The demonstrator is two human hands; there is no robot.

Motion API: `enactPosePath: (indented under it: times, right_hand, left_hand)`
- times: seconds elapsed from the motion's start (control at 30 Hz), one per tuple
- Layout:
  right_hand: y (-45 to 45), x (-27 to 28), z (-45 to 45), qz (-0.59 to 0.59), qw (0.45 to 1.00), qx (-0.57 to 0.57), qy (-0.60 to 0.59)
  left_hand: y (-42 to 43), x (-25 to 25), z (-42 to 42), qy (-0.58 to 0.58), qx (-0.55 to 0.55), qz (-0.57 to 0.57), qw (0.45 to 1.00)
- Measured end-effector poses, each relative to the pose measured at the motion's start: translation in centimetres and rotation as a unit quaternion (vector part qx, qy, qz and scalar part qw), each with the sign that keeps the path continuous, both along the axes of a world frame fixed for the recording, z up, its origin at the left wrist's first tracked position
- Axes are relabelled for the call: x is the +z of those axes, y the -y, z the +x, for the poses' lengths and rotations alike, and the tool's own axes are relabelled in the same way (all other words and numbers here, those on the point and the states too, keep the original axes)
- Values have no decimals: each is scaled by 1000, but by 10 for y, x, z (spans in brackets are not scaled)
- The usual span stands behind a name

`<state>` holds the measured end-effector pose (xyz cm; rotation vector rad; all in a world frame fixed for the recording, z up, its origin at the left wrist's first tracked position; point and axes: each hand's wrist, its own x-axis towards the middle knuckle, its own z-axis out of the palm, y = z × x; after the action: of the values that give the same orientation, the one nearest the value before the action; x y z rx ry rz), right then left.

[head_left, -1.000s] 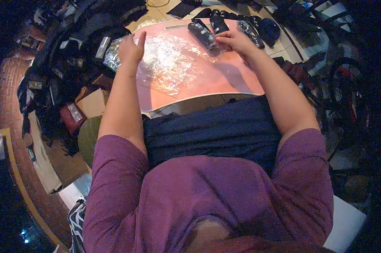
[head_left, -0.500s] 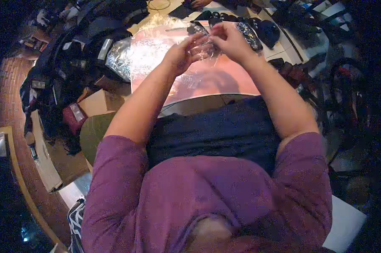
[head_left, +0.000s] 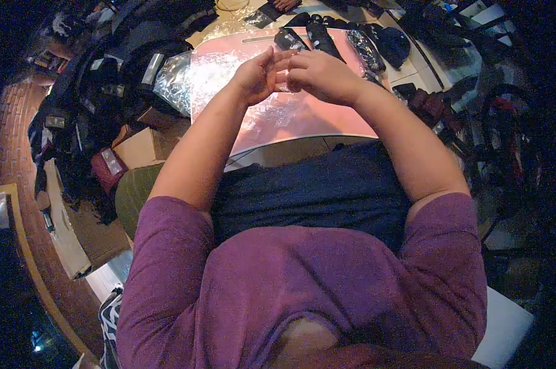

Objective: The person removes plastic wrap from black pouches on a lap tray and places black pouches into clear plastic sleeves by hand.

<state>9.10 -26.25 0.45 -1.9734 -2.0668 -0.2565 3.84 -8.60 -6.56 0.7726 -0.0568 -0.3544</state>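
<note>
Above the pink board (head_left: 333, 120), my two hands meet near its middle. My left hand (head_left: 257, 79) has its palm turned inward and its fingers apart, touching the fingers of the other hand. My right hand (head_left: 322, 76) is bent over those fingertips; what it holds, if anything, is hidden. Clear crinkled plastic (head_left: 219, 77) lies on the board beneath and left of my hands. Just beyond them are a black wrapped bundle (head_left: 289, 39) and a second dark bundle (head_left: 323, 40). A plastic-wrapped dark packet (head_left: 364, 50) lies at the board's right edge.
Dark packaged items lie piled on the left, with a maroon packet (head_left: 109, 169) and a cardboard box (head_left: 136, 149) beside my left arm. A dark round bundle (head_left: 393, 47) sits right of the board. Another person's hand (head_left: 284, 5) shows at the top edge.
My left hand has moved right from the plastic to meet my right hand, which has shifted slightly left. The black bundle near my right hand now lies farther back. The other person's hand has appeared.
</note>
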Motion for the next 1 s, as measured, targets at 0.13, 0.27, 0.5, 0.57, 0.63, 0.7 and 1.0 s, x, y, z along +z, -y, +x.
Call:
enactPosePath:
  times: [0.13, 0.27, 0.5, 0.57, 0.63, 0.7, 1.0]
  right_hand:
    - [0, -5, -2, 0, 999, 19, 38]
    - [-2, 0, -6, 20, 994, 88, 60]
    - [1, -6, -21, -33, 997, 11, 69]
    - [2, -6, -22, -80, 995, 24, 62]
    - [3, -9, -21, -104, 992, 31, 57]
    - [9, -17, -11, -181, 969, 17, -169]
    - [26, -64, 98, -14, 832, -526, -173]
  left_hand:
    - [-5, -5, 2, 14, -40, 25, 999]
    - [-10, -4, 0, -8, 8, 58, 998]
    - [-61, -16, 1, -147, 215, 73, 963]
    - [-70, -18, 0, -141, 221, 81, 962]
    - [-79, -20, 2, -134, 312, 30, 940]
    - [-87, -22, -1, -142, 358, 86, 919]
    - [-86, -47, 1, -175, 344, 141, 912]
